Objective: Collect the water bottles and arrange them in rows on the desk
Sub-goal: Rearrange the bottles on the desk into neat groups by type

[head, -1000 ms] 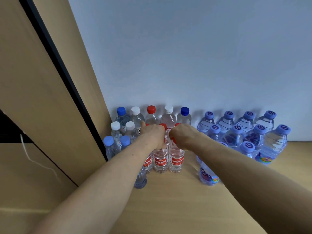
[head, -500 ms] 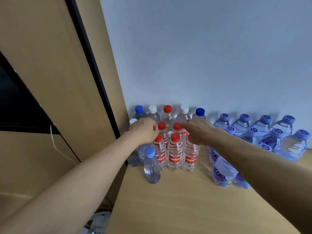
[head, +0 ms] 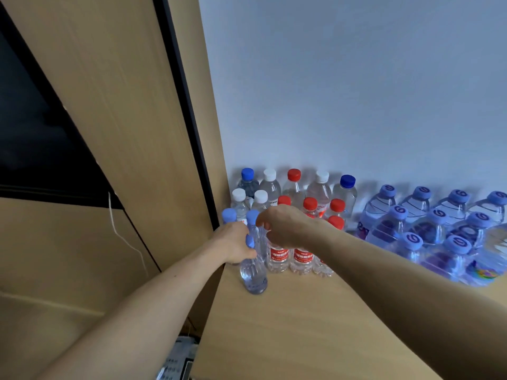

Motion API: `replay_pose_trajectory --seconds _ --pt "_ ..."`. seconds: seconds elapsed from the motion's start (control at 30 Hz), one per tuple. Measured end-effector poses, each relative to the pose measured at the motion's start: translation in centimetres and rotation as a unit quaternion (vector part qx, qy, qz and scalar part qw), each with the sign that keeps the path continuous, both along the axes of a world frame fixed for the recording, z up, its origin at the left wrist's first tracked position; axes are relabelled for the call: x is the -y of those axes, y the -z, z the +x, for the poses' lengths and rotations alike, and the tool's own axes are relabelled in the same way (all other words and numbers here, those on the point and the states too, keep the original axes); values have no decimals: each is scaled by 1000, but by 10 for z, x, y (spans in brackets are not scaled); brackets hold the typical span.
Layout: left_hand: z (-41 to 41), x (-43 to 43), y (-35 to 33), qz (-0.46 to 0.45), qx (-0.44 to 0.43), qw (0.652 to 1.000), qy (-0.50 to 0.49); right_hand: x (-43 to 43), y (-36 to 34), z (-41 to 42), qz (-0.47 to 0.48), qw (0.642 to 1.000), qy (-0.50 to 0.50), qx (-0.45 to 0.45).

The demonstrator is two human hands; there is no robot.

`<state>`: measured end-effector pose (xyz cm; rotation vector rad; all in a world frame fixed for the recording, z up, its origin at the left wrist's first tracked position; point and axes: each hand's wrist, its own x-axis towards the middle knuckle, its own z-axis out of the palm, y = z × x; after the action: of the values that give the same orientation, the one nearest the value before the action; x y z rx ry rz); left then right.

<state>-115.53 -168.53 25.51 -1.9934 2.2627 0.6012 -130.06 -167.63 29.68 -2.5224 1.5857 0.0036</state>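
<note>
Water bottles stand grouped at the back of the wooden desk [head: 301,325], against the wall. My left hand [head: 234,242] grips the neck of a small light-blue-capped bottle [head: 253,275] at the desk's front left corner of the group. My right hand [head: 285,229] hovers just right of it with curled fingers, over red-capped, red-labelled bottles [head: 278,256]. Its fingertips lie beside a second light-blue-capped bottle [head: 252,216]; whether they hold it is unclear. Mixed-cap small bottles [head: 294,175] form the back row. Several large purple-capped bottles [head: 428,229] stand at the right.
A tall wooden cabinet panel [head: 123,133] with a black edge rises right at the desk's left side. A white cable [head: 120,234] hangs down the lower panel. The desk's left edge drops off close to the gripped bottle, with some object [head: 175,360] on the floor below.
Both hands moved left, off the red-capped bottles. The left hand now grips the front light-blue-capped bottle, and the right hand came over beside it. The view also shifted left.
</note>
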Motion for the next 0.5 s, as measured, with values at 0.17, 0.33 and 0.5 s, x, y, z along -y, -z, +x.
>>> replay_pose_trajectory --seconds 0.17,0.33,0.5 --pt "27 3 0 -24 24 999 -27 6 3 16 -29 999 11 -15" --pt "39 11 6 -34 12 998 -51 16 -1 28 -69 997 17 -43" --pt "43 17 15 33 -87 992 -82 23 1 35 -117 986 5 -120"
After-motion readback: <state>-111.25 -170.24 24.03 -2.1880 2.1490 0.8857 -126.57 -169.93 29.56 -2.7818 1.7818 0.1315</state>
